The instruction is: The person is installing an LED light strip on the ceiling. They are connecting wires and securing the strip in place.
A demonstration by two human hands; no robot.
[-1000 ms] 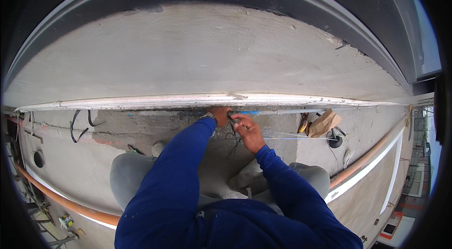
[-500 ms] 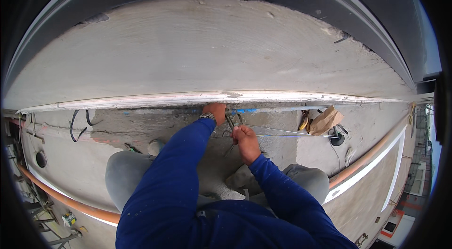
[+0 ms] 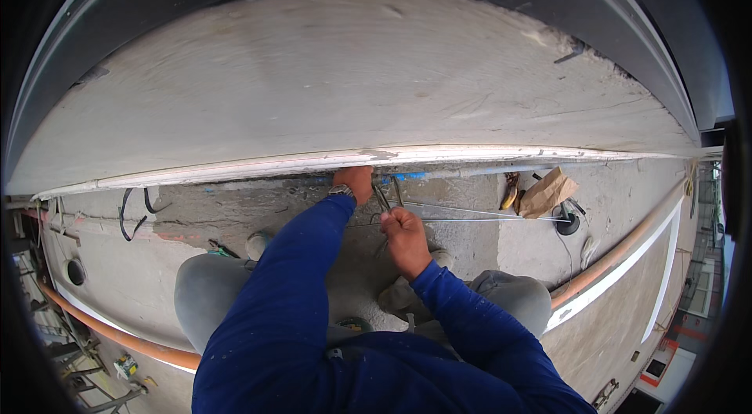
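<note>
My left hand [image 3: 355, 184], with a watch on its wrist, reaches in under the white trim strip [image 3: 258, 166] at the foot of the pale wall. Its fingers are hidden there, so what they touch does not show. Just to the right, my right hand [image 3: 406, 238] is closed round a dark bent metal rod [image 3: 381, 198]. The rod's upper part forks into two prongs that point toward the strip, beside a blue patch [image 3: 407, 177] on the pipe or ledge there. Thin white cords [image 3: 486, 219] run rightward from near my right hand.
To the right lie a brown paper bag [image 3: 547, 192], a yellow-handled tool [image 3: 509, 198] and a round black object [image 3: 567, 224]. Black cables [image 3: 125, 214] stick up at the left. My bent knees flank my arms. An orange pipe [image 3: 627, 247] borders the slab behind me.
The view has shifted slightly. My right hand still grips the rod and its fingers have moved a little; my left hand stays at the strip.
</note>
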